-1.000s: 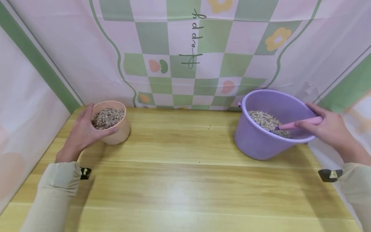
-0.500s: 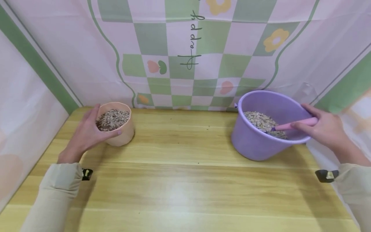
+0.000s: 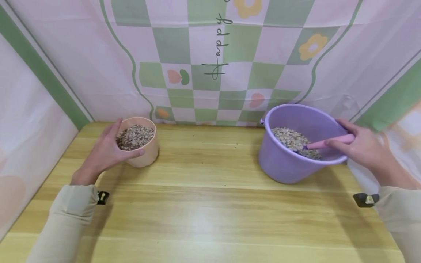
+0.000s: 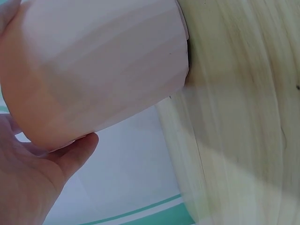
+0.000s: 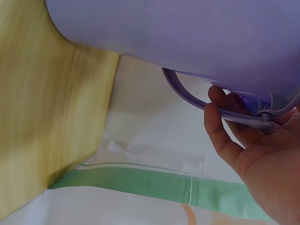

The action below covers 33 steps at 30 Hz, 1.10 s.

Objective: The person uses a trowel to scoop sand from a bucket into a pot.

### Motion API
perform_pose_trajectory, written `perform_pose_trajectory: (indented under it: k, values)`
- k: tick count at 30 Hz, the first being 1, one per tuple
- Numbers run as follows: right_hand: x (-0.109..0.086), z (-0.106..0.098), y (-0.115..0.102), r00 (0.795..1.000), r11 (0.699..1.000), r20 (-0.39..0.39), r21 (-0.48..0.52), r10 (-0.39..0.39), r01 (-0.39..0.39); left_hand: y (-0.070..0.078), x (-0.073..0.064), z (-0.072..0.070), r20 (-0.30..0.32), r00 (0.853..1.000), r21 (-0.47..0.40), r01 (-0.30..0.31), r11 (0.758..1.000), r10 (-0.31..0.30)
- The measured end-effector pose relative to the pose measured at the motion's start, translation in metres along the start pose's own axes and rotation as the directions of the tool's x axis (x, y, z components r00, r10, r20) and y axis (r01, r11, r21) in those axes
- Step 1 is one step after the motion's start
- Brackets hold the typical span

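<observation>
At the far left of the table, a peach plant pot (image 3: 149, 155) holds grey-beige grit (image 3: 136, 137) with brown soil showing along one side. My left hand (image 3: 106, 151) grips the pot's near left side, thumb along the front and fingers at the back rim. On the right stands a purple bucket (image 3: 283, 164), partly filled with similar grit (image 3: 289, 138). My right hand (image 3: 366, 148) holds its right rim, with the thumb over a pink-handled tool (image 3: 317, 145) whose purple end meets the grit. In the right wrist view, fingers curl by the bucket's carrying handle (image 5: 180, 91).
Both containers are on a wooden table (image 3: 204, 212) with a few dark crumbs. A green-and-white checked cloth (image 3: 207, 76) hangs right behind them, and pale cloths line both sides. Black wrist mounts (image 3: 365, 199) stick out from the sleeves.
The pot has shifted to the right with my left hand, and the bucket to the left with my right hand, so they stand closer together. Both hands keep their hold.
</observation>
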State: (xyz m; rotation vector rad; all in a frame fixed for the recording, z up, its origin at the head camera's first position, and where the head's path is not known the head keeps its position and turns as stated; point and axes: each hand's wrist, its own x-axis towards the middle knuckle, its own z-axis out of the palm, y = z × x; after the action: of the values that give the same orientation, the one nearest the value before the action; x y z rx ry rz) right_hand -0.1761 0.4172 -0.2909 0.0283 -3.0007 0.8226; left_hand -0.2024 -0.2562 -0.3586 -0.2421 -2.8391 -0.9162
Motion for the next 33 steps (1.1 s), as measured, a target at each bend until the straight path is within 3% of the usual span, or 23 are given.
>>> perform_pose_trajectory:
  k: [13,33]
  values:
    - [0.001,0.008,-0.006,0.999,0.999,-0.032,-0.019,-0.034,0.034,0.010,0.004,0.008,0.029,1.000,-0.004,-0.001,1.000,0.001]
    - [-0.002,0.012,-0.015,0.994,0.995,-0.054,-0.040,-0.090,0.088,0.033,0.011,0.023,0.043,0.996,-0.018,-0.078,0.997,0.079]
